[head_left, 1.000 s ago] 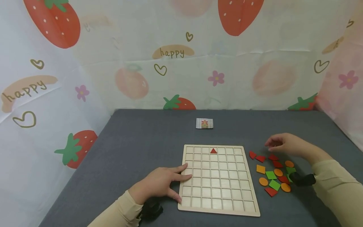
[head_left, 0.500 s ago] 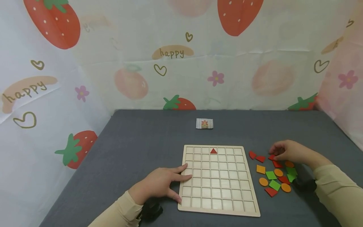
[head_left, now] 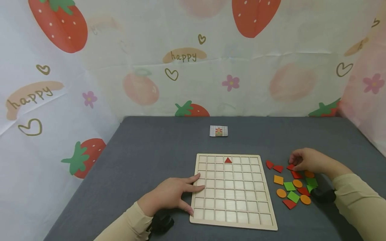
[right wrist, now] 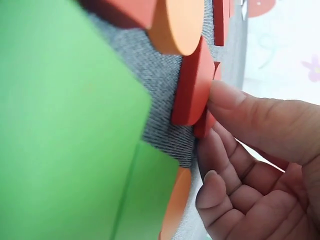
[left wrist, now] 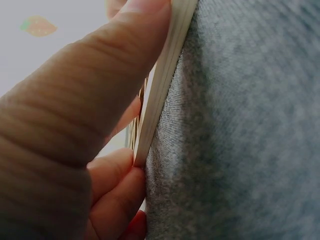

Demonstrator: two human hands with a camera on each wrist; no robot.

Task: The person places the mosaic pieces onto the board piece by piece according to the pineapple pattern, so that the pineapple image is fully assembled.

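Note:
A wooden grid board lies on the table with one red triangle in its top row. My left hand rests at the board's left side, its spread fingers over the rim and the thumb against the edge near the lower corner. In the left wrist view, the thumb lies along the board's edge. At the far side of the loose pieces, my right hand pinches a small red piece between thumb and fingers. Another red piece stands close beside it in the right wrist view.
Right of the board lie several loose pieces, among them an orange square, orange circles, green squares and red pieces. A small printed card lies behind the board. A patterned cloth hangs behind the table.
My right hand has come down from above the pieces and taken hold of a red piece at their far side. The left hand has stayed on the board's edge.

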